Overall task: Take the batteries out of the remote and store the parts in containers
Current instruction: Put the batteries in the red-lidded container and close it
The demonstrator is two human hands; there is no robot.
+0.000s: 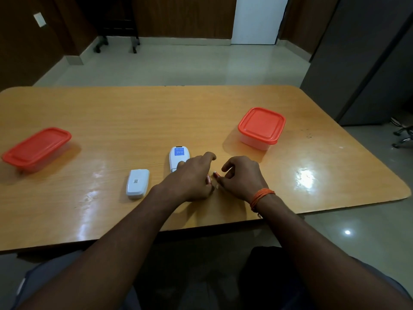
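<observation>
Both hands rest on the glossy wooden table [111,121]: the left hand [192,180] curls around one small red cylindrical battery [208,179]. The right hand [241,175] pinches another red battery [216,174] at its fingertips, beside the white plastic remote [178,158].

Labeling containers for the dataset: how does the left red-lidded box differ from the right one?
The left container is long, rectangular and shallow; the right container is squarish and taller. The left container sits near the table's left edge, far from the hands; the right container stands just beyond the right hand. The left container lies angled to the table edge; the right container sits closer to square. Both have red lids on, closed, over clear bases.
</observation>
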